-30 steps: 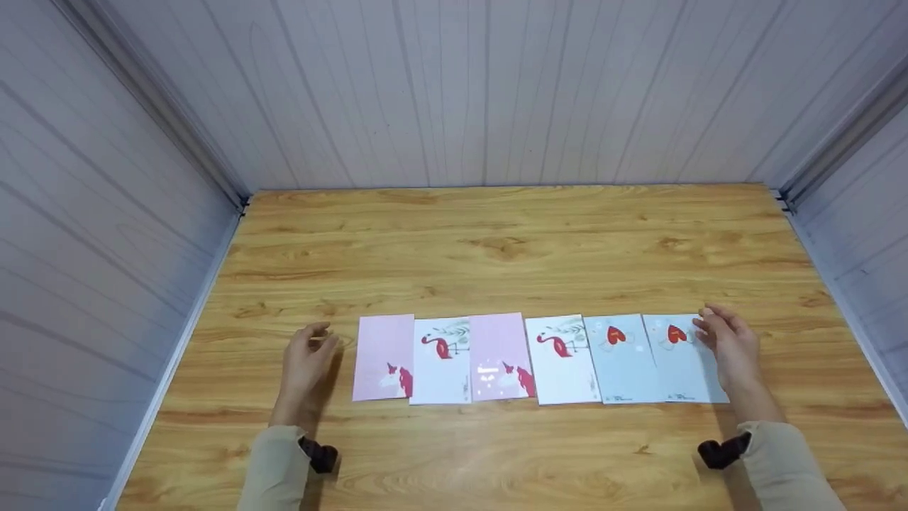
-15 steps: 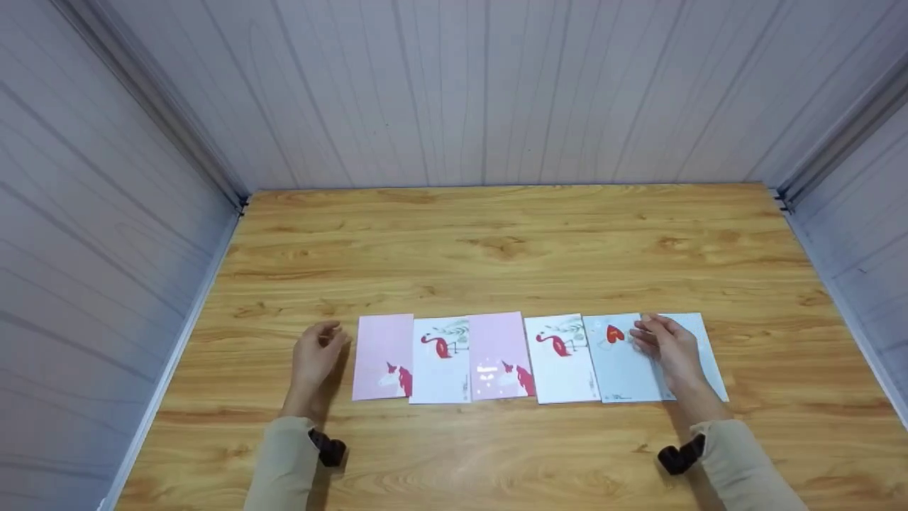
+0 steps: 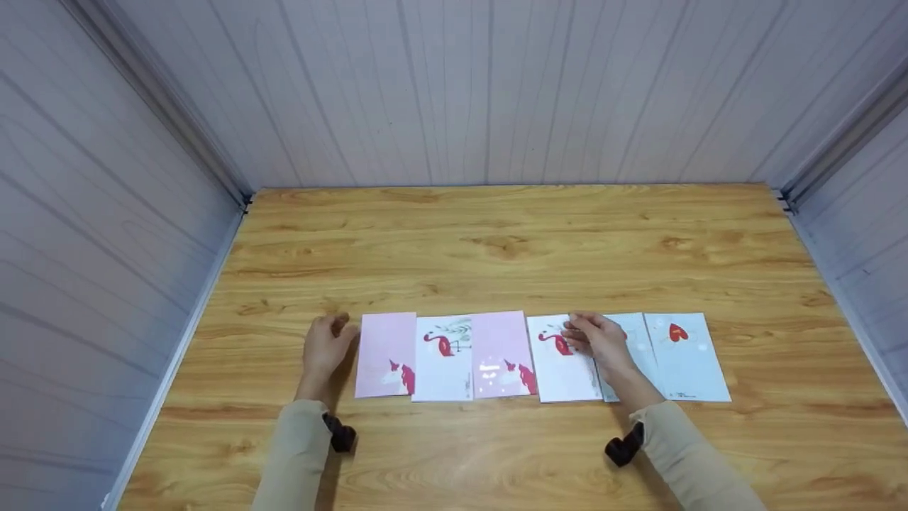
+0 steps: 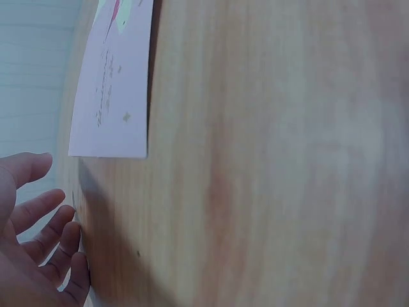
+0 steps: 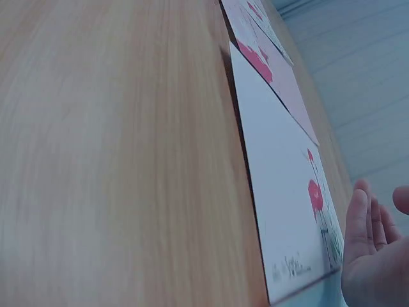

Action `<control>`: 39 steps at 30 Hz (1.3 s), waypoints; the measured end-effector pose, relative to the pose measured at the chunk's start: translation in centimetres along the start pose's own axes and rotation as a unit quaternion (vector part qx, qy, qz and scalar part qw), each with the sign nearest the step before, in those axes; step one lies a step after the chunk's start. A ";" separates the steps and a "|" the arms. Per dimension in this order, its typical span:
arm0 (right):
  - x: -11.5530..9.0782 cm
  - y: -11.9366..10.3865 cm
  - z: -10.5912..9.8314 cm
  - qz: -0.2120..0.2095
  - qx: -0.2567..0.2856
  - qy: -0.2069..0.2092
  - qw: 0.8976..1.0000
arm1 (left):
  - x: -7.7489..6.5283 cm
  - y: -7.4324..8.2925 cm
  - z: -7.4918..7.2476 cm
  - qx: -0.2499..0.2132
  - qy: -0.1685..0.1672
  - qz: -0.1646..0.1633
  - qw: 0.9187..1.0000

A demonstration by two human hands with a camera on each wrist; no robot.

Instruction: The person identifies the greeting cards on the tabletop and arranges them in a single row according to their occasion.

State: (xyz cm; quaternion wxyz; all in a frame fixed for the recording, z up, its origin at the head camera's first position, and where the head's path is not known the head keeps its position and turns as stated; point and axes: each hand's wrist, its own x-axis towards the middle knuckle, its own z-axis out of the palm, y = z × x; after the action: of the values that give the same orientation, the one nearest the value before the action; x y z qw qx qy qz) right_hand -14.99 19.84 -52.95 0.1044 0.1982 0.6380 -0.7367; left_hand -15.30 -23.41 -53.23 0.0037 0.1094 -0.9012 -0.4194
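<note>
Cards lie side by side in a row on the table. From the left come a pink unicorn card (image 3: 383,341), a white flamingo card (image 3: 436,380), another pink unicorn card (image 3: 496,333) and a second white flamingo card (image 3: 564,380). Two pale blue heart cards end the row, the inner card (image 3: 644,358) partly hidden by my forearm, the outer card (image 3: 691,369) fully visible. My left hand (image 3: 326,351), fingers loosely bent and holding nothing, is just left of the first pink card. Above the second flamingo card and inner blue card, my right hand (image 3: 601,344) holds nothing, fingers relaxed.
The wood-grain table (image 3: 496,248) stretches behind and in front of the row. A pale panelled wall (image 3: 454,92) stands at the back, with side walls at left and right. Both wrists carry small black cameras.
My right hand has moved left along the row, from the outer blue card to the second flamingo card. The left hand has shifted slightly right, closer to the first pink card. The cards keep their places.
</note>
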 end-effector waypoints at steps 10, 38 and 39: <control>-0.2 1.0 5.5 0.011 -0.009 -0.033 0.999 | 0.4 0.5 0.8 0.044 0.009 0.010 0.999; -0.6 2.2 16.6 0.024 -0.045 -0.170 0.984 | 0.9 1.1 1.6 0.100 -0.014 0.002 0.995; -0.5 2.2 16.9 0.025 -0.046 -0.172 0.984 | 1.0 1.1 1.6 0.105 -0.013 0.006 0.994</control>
State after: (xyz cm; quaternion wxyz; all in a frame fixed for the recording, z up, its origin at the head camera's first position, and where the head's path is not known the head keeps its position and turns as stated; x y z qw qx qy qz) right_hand -16.28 2.81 -52.92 0.2399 0.0794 0.6390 -0.7265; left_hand -16.59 -21.74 -53.53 -0.0167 0.0981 -0.9408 -0.3241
